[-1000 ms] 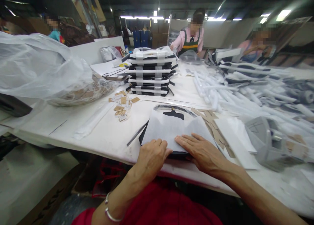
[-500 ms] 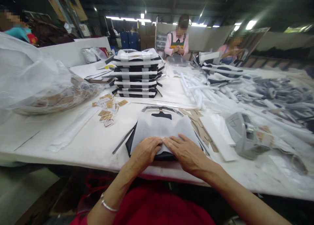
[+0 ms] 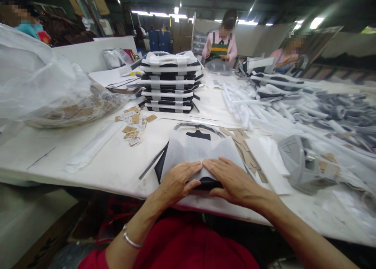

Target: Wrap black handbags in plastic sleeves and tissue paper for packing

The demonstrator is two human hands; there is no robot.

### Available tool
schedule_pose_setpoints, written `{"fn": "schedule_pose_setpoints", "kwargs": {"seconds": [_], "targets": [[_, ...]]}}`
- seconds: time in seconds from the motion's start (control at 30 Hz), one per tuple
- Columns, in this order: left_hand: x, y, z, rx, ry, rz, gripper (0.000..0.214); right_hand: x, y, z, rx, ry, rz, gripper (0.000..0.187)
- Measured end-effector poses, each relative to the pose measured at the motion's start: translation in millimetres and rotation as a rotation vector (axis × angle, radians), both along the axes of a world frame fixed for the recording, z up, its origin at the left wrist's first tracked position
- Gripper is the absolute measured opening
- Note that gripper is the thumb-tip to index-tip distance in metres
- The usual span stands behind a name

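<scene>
At the far left, a clear plastic sack [image 3: 38, 77] with brown pieces inside sits on the white tabletop [image 3: 123, 163]. Right of it lies a white strip [image 3: 92, 147], then a loose scatter of brown tags [image 3: 133, 128]. Behind these and further right, black and white wrapped items stand in a stack [image 3: 169, 83].

At the near edge, right of the tags, lies the black bag [image 3: 159, 166], its handle [image 3: 202, 125] pointing away and a white sheet [image 3: 199, 147] over most of its upper side. The left hand [image 3: 178, 179] rests open, palm down, on the sheet, thumb out over the black near edge; the right hand [image 3: 230, 179] does likewise, their fingertips nearly meeting.

Just right are brown card strips [image 3: 249, 155], white boards [image 3: 266, 165] and a grey container [image 3: 298, 163]. White tubes [image 3: 239, 108] lie behind, with a co-worker [image 3: 221, 46] beyond.
</scene>
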State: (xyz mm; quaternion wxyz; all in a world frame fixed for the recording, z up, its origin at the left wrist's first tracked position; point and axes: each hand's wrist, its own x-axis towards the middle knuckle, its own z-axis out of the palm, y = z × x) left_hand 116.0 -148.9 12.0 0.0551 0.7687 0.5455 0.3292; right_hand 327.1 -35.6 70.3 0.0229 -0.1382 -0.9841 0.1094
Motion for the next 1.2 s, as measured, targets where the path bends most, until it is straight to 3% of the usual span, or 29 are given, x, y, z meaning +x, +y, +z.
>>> {"fn": "schedule_pose_setpoints", "kwargs": {"seconds": [0.17, 0.33, 0.5, 0.73, 1.2], "targets": [[-2, 1, 0.8, 0.026, 0.015, -0.029, 0.040, -3, 3, 7.0, -0.066, 0.004, 0.001, 0.070], [-1, 1, 0.1, 0.009, 0.045, -0.035, 0.040, -4, 0, -5.4, 0.025, -0.045, -0.001, 0.063], [0, 0, 3.5, -0.024, 0.076, -0.031, 0.043, -2, 1, -9.7, 0.049, -0.070, 0.023, 0.071], [-2, 0, 10.1, -0.060, 0.133, -0.057, 0.055, 1, 15, -2.7, -0.062, -0.123, 0.077, 0.087], [3, 8, 9.8, -0.085, 0.219, -0.077, 0.061, -10, 9, -7.2, -0.016, -0.161, 0.059, 0.074]]}}
